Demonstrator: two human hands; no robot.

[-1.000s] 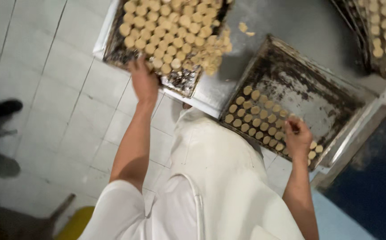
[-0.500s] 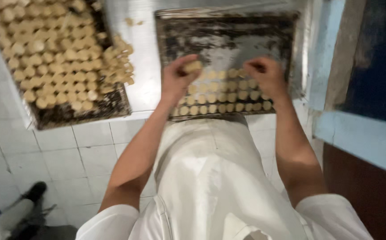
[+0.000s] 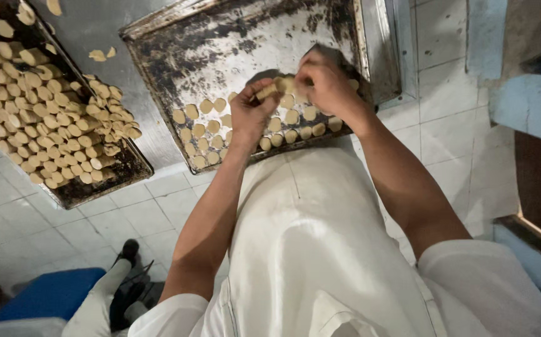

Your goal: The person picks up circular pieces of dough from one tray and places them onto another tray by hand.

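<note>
Dough pieces [image 3: 283, 84], pale and stacked in a short roll, sit pinched between my two hands above the near half of a dark, scorched baking tray [image 3: 233, 37]. My left hand [image 3: 251, 112] is closed around the near end of the stack, fingers curled on it. My right hand [image 3: 323, 84] is closed over the far end, thumb and fingers pressed on the pieces. Directly beneath both hands, rows of round dough discs [image 3: 205, 128] lie flat along the tray's near edge; the tray's surface beyond the hands is bare metal with burnt residue. Well to the left of my left hand stands a second tray [image 3: 105, 181], crowded with the same discs, some heaped at its right edge. Both trays rest on a steel worktop [image 3: 96, 28]. A white apron [image 3: 308, 249] hangs below my forearms.
</note>
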